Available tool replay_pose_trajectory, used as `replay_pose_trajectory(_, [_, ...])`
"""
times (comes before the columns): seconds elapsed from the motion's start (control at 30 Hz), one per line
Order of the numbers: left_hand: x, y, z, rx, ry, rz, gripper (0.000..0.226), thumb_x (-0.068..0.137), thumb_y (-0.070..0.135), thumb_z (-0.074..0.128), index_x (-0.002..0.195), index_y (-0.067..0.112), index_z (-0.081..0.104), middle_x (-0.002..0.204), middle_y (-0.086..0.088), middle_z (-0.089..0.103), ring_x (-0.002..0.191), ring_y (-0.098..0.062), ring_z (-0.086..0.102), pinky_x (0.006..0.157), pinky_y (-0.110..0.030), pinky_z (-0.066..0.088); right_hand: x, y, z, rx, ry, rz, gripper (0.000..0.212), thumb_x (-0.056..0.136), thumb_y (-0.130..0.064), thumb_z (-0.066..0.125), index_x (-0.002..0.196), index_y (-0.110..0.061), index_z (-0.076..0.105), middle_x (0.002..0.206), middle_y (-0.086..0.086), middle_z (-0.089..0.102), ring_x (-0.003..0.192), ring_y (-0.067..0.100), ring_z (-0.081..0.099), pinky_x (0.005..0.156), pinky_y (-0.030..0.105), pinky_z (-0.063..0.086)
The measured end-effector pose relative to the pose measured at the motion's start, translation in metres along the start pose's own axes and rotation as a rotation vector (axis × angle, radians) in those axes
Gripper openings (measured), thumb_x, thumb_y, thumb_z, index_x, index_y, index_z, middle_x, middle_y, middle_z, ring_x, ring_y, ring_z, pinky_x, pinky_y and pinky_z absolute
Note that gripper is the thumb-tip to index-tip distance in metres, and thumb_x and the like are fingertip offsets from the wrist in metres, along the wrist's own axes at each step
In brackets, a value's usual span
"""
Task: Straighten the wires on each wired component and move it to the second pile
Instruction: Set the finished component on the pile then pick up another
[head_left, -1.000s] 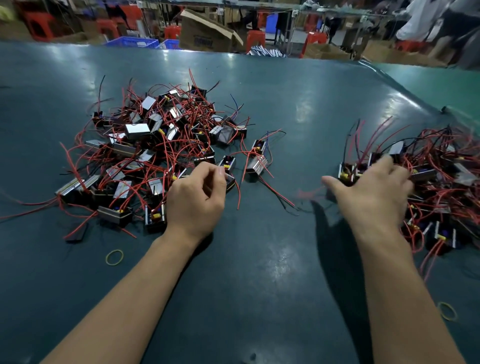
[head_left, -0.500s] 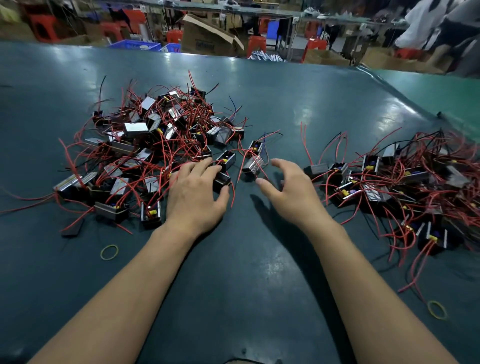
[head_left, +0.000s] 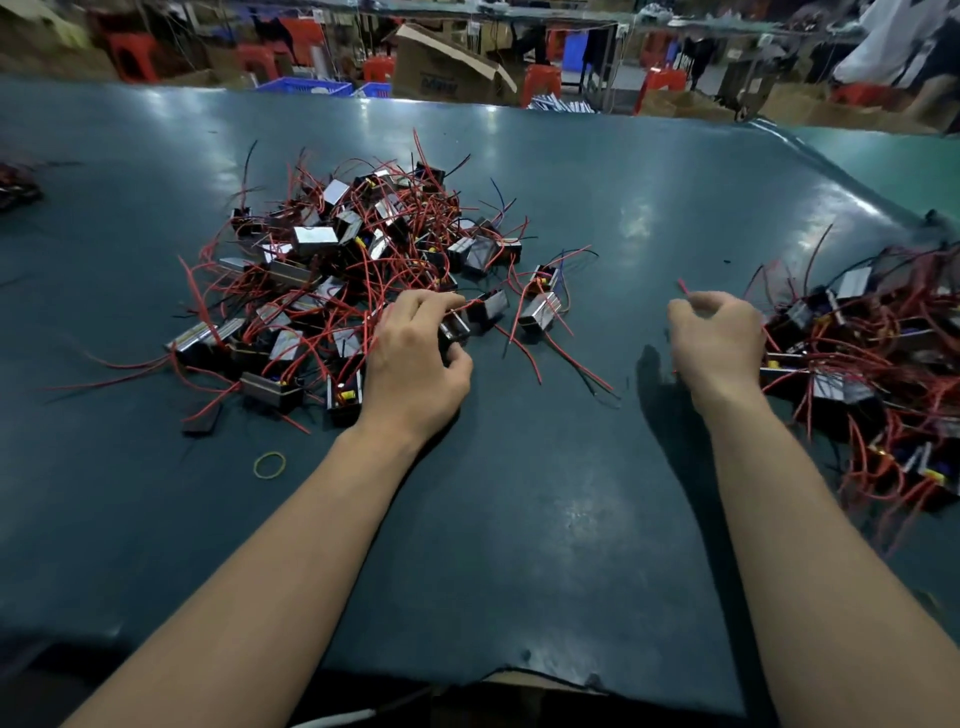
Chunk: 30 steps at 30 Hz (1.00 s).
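The first pile (head_left: 332, 270) of small black-and-silver wired components with tangled red wires lies left of centre on the dark green table (head_left: 519, 493). My left hand (head_left: 415, 358) is at its near right edge, fingers and thumb curled round one wired component (head_left: 456, 326). The second pile (head_left: 872, 364) spreads along the right side. My right hand (head_left: 719, 343) hovers just left of it, fingers curled, pinching a red wire (head_left: 683, 287) whose end sticks out past the fingertips. Whatever that wire belongs to is hidden by the hand.
Two loose components (head_left: 541, 310) lie between the hands near the first pile, with red wires (head_left: 571, 364) trailing toward me. A yellow rubber band (head_left: 269, 464) lies near my left forearm. Cardboard boxes (head_left: 447, 62) and red stools stand beyond the table's far edge.
My right hand moved from beside the first pile rightward to the second pile's edge and curled its fingers on a red wire. My left hand closed round a component at the first pile.
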<state>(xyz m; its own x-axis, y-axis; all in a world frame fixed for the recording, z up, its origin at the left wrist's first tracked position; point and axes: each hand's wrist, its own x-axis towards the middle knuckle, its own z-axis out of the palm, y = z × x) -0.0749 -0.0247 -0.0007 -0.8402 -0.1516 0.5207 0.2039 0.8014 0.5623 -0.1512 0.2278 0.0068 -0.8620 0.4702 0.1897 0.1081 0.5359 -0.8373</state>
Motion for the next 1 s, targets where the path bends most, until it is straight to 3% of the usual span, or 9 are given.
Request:
replay_pose_trajectory(0.13, [0.002,0.0,0.001,0.068,-0.06,-0.044,0.05,0.077,0.012,0.062,0.126,0.014,0.059,0.125,-0.005,0.061,0.116,-0.025,0.052,0.105,-0.034,0.036,-0.04,-0.021,0.005,-0.144,0.013,-0.42,0.022,0.089,-0.013,0.057,0.1,-0.006,0.073,0.101,0.015,0.073,0.096,0.033,0.066,0.088,0.032,0.043])
replay_pose_trajectory(0.2, [0.001,0.0,0.002,0.121,-0.066,-0.031,0.049,0.075,0.018,0.064,0.124,0.017,0.06,0.121,-0.002,0.063,0.114,-0.025,0.051,0.1,-0.03,0.031,-0.056,-0.029,0.016,-0.084,-0.134,-0.582,0.029,0.088,-0.008,0.059,0.115,-0.003,0.067,0.117,0.014,0.067,0.108,0.03,0.062,0.097,0.038,0.046])
replay_pose_trajectory(0.3, [0.001,0.002,-0.001,0.065,-0.079,0.025,0.051,0.069,0.02,0.062,0.12,0.02,0.062,0.113,0.004,0.066,0.107,-0.02,0.054,0.092,-0.026,0.029,-0.069,-0.036,0.03,-0.272,-0.276,-0.763,0.055,0.088,-0.017,0.064,0.14,-0.01,0.05,0.149,0.008,0.044,0.142,0.028,0.034,0.115,0.045,0.029])
replay_pose_trajectory(0.47, [-0.002,0.008,-0.007,-0.225,-0.193,0.186,0.056,0.059,0.004,0.042,0.11,0.004,0.065,0.103,-0.005,0.068,0.098,-0.021,0.062,0.093,-0.029,0.05,-0.076,-0.044,0.04,-0.449,-0.463,-0.979,0.073,0.084,-0.013,0.057,0.152,-0.019,0.03,0.161,-0.003,0.023,0.15,0.019,0.013,0.121,0.039,0.011])
replay_pose_trajectory(0.6, [-0.001,0.004,-0.005,-0.126,-0.087,0.09,0.054,0.059,0.008,0.041,0.106,0.011,0.066,0.099,-0.001,0.067,0.098,-0.023,0.06,0.092,-0.038,0.045,-0.08,-0.044,0.049,-0.557,-0.517,-0.962,0.065,0.094,-0.024,0.052,0.153,-0.02,0.025,0.155,-0.003,0.035,0.145,0.016,0.025,0.121,0.041,0.011])
replay_pose_trajectory(0.7, [0.003,-0.003,-0.005,0.063,0.085,0.005,0.038,0.07,0.008,0.051,0.104,0.016,0.066,0.102,0.0,0.064,0.101,-0.025,0.055,0.092,-0.037,0.039,-0.08,-0.046,0.046,-0.446,-0.499,-0.93,0.062,0.091,-0.016,0.061,0.148,-0.015,0.038,0.136,0.006,0.051,0.126,0.029,0.045,0.109,0.042,0.033])
replay_pose_trajectory(0.8, [0.009,-0.014,-0.005,0.148,0.112,-0.112,0.032,0.075,0.009,0.057,0.105,0.017,0.065,0.108,-0.002,0.06,0.109,-0.025,0.05,0.094,-0.035,0.033,-0.08,-0.045,0.038,-0.396,-0.402,-0.89,0.045,0.088,-0.007,0.061,0.133,-0.014,0.058,0.122,0.007,0.057,0.112,0.03,0.054,0.093,0.044,0.044])
replay_pose_trajectory(0.87, [0.015,-0.018,-0.004,0.172,0.086,-0.124,0.038,0.075,0.012,0.055,0.112,0.018,0.063,0.116,-0.001,0.06,0.117,-0.023,0.048,0.097,-0.036,0.03,-0.079,-0.041,0.034,-0.384,-0.378,-0.839,0.036,0.089,-0.012,0.063,0.125,-0.015,0.063,0.119,0.006,0.058,0.111,0.029,0.053,0.092,0.043,0.045])
replay_pose_trajectory(1.0, [0.022,-0.022,0.006,0.296,-0.202,-0.043,0.06,0.081,0.033,0.034,0.138,0.027,0.051,0.141,0.006,0.053,0.141,-0.017,0.026,0.112,-0.043,0.016,-0.078,-0.033,0.03,-0.352,-0.353,-0.766,0.019,0.088,-0.016,0.067,0.107,-0.012,0.067,0.108,0.005,0.063,0.107,0.027,0.048,0.089,0.033,0.039])
